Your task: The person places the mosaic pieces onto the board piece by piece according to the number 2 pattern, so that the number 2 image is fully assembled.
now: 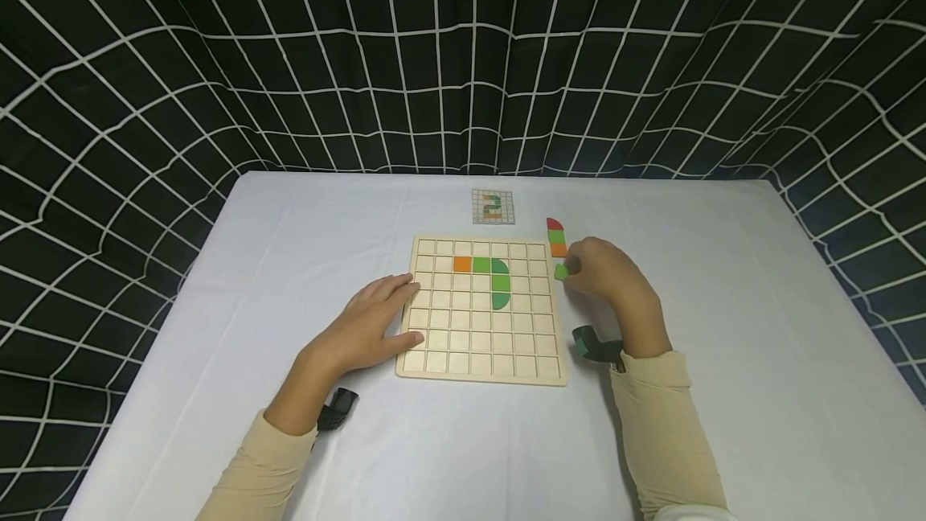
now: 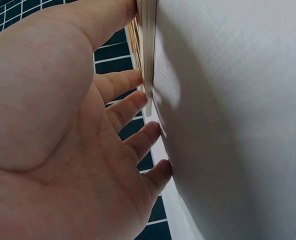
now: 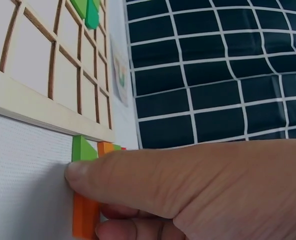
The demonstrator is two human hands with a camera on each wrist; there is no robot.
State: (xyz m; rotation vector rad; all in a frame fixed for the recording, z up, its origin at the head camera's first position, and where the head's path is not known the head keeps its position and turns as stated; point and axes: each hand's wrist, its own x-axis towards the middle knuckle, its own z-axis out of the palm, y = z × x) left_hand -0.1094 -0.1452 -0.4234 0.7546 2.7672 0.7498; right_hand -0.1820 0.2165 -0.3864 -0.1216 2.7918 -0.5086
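Note:
A square wooden grid board (image 1: 477, 344) lies on the table. On it an orange square tile (image 1: 462, 264), a green square tile (image 1: 481, 264) and several other green tiles form a hooked line. My left hand (image 1: 369, 324) rests at the board's left edge, fingers spread; in the left wrist view its fingertips (image 2: 150, 131) touch the edge and cloth. Just right of the board, my right hand (image 1: 604, 268) pinches a green tile (image 1: 562, 272) between thumb and curled fingers. In the right wrist view an orange tile (image 3: 85, 217) shows below the thumb; the hand partly hides both tiles.
A small pattern card (image 1: 493, 207) lies behind the board. Right of the board's far corner stands a row of a red rounded tile (image 1: 554, 224), a green tile (image 1: 555, 236) and an orange tile (image 1: 559, 250). A dark grid-patterned curtain (image 1: 463, 63) surrounds the white table (image 1: 448, 449).

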